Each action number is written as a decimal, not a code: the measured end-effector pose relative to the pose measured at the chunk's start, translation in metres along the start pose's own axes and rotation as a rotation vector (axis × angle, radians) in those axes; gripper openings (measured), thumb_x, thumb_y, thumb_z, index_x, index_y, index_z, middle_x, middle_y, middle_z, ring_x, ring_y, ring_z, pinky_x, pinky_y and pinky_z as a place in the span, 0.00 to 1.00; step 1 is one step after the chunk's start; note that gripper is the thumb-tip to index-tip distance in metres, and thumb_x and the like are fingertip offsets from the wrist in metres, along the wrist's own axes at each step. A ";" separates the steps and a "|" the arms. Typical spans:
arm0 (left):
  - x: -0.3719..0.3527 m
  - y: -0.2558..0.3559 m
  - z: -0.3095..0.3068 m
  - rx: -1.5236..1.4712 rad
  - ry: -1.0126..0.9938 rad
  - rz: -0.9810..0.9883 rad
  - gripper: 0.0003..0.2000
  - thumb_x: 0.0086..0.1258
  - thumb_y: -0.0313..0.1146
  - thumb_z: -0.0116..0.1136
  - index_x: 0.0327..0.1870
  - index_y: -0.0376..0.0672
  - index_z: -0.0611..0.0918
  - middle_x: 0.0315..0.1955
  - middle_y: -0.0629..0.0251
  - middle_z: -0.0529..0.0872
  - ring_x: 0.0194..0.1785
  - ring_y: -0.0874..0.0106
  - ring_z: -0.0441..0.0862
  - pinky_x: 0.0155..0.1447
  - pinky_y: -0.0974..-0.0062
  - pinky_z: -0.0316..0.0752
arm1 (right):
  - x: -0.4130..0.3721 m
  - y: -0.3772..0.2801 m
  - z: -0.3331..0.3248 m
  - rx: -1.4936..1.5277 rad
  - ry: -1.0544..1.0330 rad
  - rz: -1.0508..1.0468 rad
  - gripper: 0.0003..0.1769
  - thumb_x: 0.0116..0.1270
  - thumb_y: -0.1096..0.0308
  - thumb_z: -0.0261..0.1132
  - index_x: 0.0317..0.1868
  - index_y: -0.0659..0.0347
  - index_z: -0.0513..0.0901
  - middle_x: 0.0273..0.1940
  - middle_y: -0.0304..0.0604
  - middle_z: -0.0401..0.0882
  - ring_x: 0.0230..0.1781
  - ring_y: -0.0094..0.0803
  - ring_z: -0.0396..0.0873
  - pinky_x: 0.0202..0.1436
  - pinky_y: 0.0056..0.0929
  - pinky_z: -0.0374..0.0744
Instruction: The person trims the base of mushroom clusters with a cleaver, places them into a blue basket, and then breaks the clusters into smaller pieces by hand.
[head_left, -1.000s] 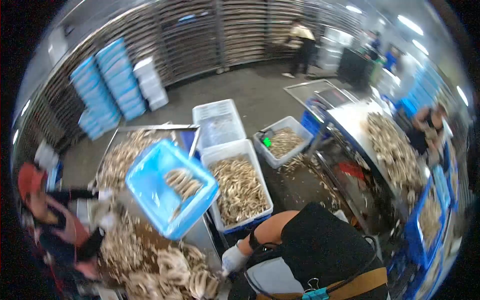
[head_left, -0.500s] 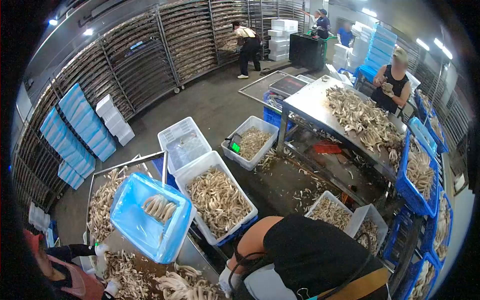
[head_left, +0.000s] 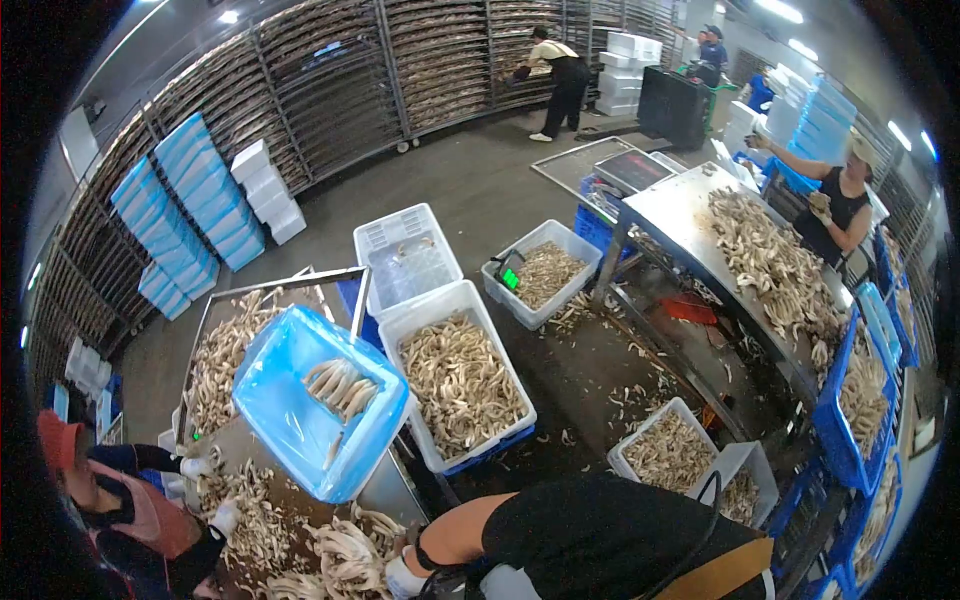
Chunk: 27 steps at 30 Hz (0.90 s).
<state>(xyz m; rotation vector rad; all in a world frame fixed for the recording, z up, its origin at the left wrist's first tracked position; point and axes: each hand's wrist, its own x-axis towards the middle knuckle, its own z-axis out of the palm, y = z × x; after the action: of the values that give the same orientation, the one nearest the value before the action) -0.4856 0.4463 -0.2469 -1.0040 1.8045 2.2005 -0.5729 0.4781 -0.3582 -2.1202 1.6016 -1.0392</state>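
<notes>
Farthest from our gloved right hand [head_left: 403, 577], we see tall drying racks [head_left: 330, 110] curving across the back of the room. Well up and to the right of our grip stands the far steel table [head_left: 680, 195], heaped with pale mushrooms, a person [head_left: 838, 205] in a black sleeveless top behind it. The near steel table [head_left: 385, 490] lies beside and beyond our hand. Across it, well to the left of our grip, we have a co-worker [head_left: 140, 490] in a red cap and pink apron, both white-gloved hands over loose mushrooms [head_left: 255, 520].

Just up and to the right of our hand sits a large white tub [head_left: 430, 305] full of mushroom pieces. Up and to the left, at the table's edge, the blue-lined bin [head_left: 275, 365] stands tilted in our view, with a neat row of mushrooms [head_left: 340, 388] inside. Farther up and right on the floor, we find a smaller white tub [head_left: 520, 310] of pieces, a green display [head_left: 511, 278] at its corner.

Immediately left of our grip is the heap of larger mushrooms [head_left: 345, 555]. Our hand meets its right edge; the fingers are mostly hidden, so we cannot tell whether they are apart or clamped on a mushroom. Our wrist wears a dark band [head_left: 425, 556].
</notes>
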 end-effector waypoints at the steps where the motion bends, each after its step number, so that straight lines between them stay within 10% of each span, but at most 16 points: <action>1: -0.002 -0.005 -0.006 -0.033 0.026 -0.017 0.23 0.73 0.36 0.56 0.66 0.37 0.69 0.53 0.57 0.80 0.50 0.65 0.76 0.54 0.65 0.71 | 0.005 -0.001 -0.004 -0.004 0.001 -0.011 0.13 0.64 0.62 0.61 0.47 0.55 0.81 0.37 0.51 0.82 0.38 0.45 0.83 0.42 0.43 0.79; 11: -0.152 -0.165 -0.115 -0.861 0.491 -0.122 0.22 0.72 0.36 0.55 0.64 0.37 0.71 0.57 0.56 0.79 0.56 0.62 0.77 0.60 0.63 0.72 | 0.016 -0.016 -0.055 -0.231 -0.012 -0.030 0.14 0.65 0.63 0.61 0.49 0.55 0.83 0.38 0.52 0.83 0.41 0.43 0.83 0.45 0.42 0.80; 16: -0.257 -0.255 -0.045 -1.368 0.767 0.048 0.21 0.72 0.36 0.55 0.63 0.36 0.72 0.58 0.56 0.79 0.59 0.61 0.77 0.63 0.62 0.72 | 0.019 -0.018 -0.002 -0.082 -0.340 -0.117 0.16 0.63 0.63 0.58 0.51 0.56 0.79 0.39 0.51 0.83 0.41 0.49 0.83 0.47 0.45 0.80; 19: -0.261 -0.283 -0.013 -1.417 0.878 0.189 0.20 0.72 0.35 0.55 0.61 0.36 0.73 0.58 0.56 0.80 0.59 0.61 0.78 0.64 0.62 0.73 | 0.071 -0.046 0.022 -0.031 -0.930 -0.079 0.15 0.63 0.64 0.58 0.49 0.57 0.79 0.40 0.52 0.83 0.42 0.49 0.83 0.47 0.45 0.80; 22: -0.259 -0.331 0.009 -1.335 0.794 0.407 0.18 0.72 0.37 0.56 0.57 0.36 0.76 0.51 0.59 0.83 0.53 0.63 0.81 0.58 0.63 0.75 | 0.112 -0.054 0.051 -0.088 -0.958 -0.130 0.16 0.62 0.65 0.58 0.50 0.57 0.78 0.42 0.53 0.83 0.45 0.49 0.82 0.48 0.44 0.80; 25: -0.229 -0.228 0.017 -1.441 1.169 0.214 0.14 0.72 0.36 0.58 0.53 0.38 0.79 0.41 0.63 0.84 0.43 0.68 0.81 0.52 0.70 0.76 | 0.153 -0.034 0.071 -0.184 -0.800 -0.170 0.17 0.66 0.64 0.58 0.53 0.58 0.76 0.48 0.56 0.80 0.50 0.51 0.80 0.51 0.46 0.78; 27: -0.213 -0.282 0.015 -1.410 1.139 0.181 0.19 0.70 0.31 0.60 0.61 0.40 0.73 0.44 0.66 0.81 0.39 0.74 0.78 0.46 0.75 0.73 | 0.175 -0.044 0.064 -0.242 -0.804 -0.114 0.17 0.67 0.62 0.57 0.53 0.58 0.76 0.52 0.55 0.79 0.52 0.51 0.79 0.53 0.46 0.77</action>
<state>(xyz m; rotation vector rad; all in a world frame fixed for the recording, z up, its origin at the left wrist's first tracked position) -0.1901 0.6046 -0.3603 -2.7367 -0.1115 3.2213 -0.4760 0.3197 -0.3110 -2.3481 1.2365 0.0426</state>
